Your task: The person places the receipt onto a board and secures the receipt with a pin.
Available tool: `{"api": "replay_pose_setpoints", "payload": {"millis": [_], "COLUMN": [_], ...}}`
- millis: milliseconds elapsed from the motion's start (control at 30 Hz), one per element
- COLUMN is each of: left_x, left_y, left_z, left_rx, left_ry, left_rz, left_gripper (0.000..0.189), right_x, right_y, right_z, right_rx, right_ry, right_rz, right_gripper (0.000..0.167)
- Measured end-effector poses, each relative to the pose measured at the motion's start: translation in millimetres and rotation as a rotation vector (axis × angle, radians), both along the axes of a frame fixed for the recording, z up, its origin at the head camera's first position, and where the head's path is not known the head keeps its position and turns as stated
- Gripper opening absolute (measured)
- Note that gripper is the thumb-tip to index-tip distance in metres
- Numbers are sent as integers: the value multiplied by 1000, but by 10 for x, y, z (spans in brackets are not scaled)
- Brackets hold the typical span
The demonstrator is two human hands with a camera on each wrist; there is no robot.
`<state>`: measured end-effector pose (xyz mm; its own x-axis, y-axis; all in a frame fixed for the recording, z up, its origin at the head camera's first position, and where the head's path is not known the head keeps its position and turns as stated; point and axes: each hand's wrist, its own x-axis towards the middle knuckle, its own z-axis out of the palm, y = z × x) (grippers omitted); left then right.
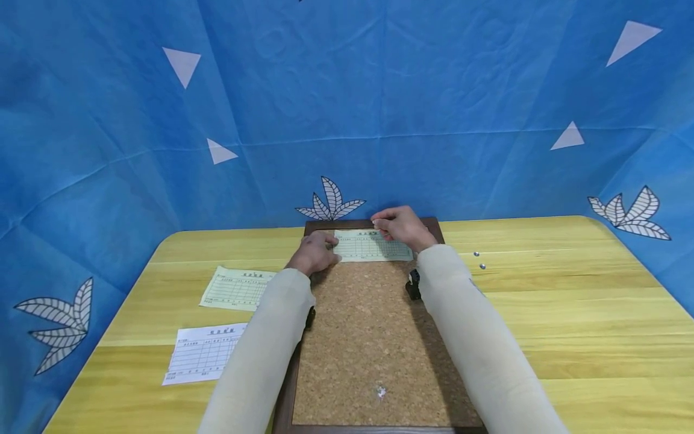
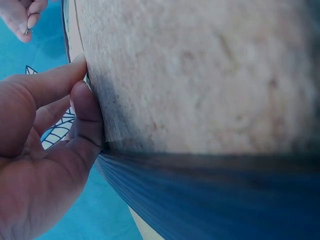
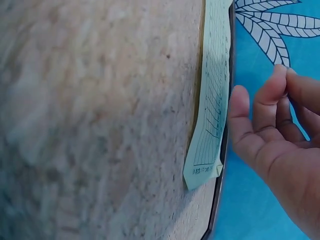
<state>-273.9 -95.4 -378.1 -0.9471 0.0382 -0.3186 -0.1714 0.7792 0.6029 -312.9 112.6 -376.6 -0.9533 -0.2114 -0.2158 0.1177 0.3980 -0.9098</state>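
A pale green printed slip [image 1: 374,246] lies across the top of a brown-framed corkboard [image 1: 374,337]. My left hand [image 1: 316,252] presses on the slip's left end with its fingertips. Above the slip's upper edge, my right hand [image 1: 403,226] pinches a small thumbtack [image 2: 28,32] between thumb and forefinger; its thin pin shows in the left wrist view. The right wrist view has the right hand [image 3: 280,125] beyond the board's edge, apart from the slip [image 3: 212,100], whose near corner curls up slightly.
Left of the board lie another green slip [image 1: 235,289] and a white slip [image 1: 206,352] on the wooden table [image 1: 569,313]. Two silver thumbtacks [image 1: 482,266] sit to the right. A small shiny cluster [image 1: 381,392] rests low on the cork. A blue cloth [image 1: 379,108] hangs behind.
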Motion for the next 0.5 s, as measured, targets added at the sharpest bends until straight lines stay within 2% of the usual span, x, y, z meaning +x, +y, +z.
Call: {"api": "replay_pose_setpoints", "payload": {"millis": [200,500], "left_x": [-19,-18], "left_y": [-11,-5], "left_z": [-12,3], "left_rx": [6,24], "left_ry": [2,-20], "left_rz": [-15,24], "left_gripper": [45,43], "right_x": [-29,-60], "right_y": [-21,-111], "right_z": [2,9], "right_rx": [16,61], "right_ry": [-23,-28], "right_rz": [16,29], "right_gripper": [31,30]}}
